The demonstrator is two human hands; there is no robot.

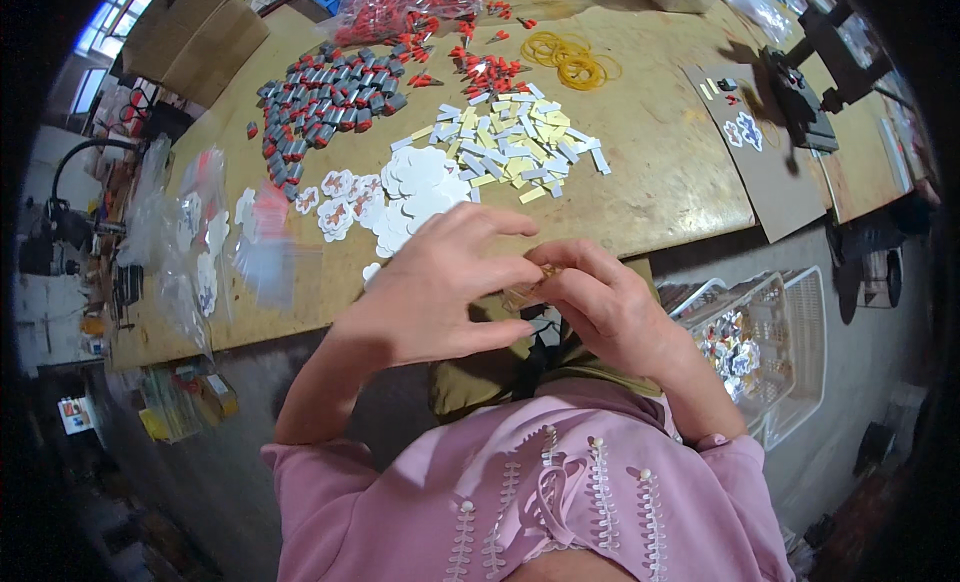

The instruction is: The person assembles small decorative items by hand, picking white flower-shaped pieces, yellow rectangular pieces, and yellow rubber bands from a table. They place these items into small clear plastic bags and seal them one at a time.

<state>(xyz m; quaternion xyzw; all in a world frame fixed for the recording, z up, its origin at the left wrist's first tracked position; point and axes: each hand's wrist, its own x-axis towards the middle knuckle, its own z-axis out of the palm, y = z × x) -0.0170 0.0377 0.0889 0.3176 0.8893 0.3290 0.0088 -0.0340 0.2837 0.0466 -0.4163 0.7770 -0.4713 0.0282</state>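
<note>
My left hand (440, 282) and my right hand (600, 302) meet just in front of the wooden table's (660, 172) near edge. Together they pinch a small packet (535, 287), mostly hidden by my fingers, with a yellowish rubber band showing at its top. Just beyond my left hand lies a heap of white flower-shaped cards (415, 187). Further back sits a pile of white and yellow paper strips (515, 137).
Grey and red small parts (325, 102) lie heaped at the far left, red pieces (480, 67) and yellow rubber bands (570, 62) further back. Clear plastic bags (205, 232) lie at the left edge. A white basket (775, 347) holding filled packets stands on my right. A black tool (800, 107) sits on grey card.
</note>
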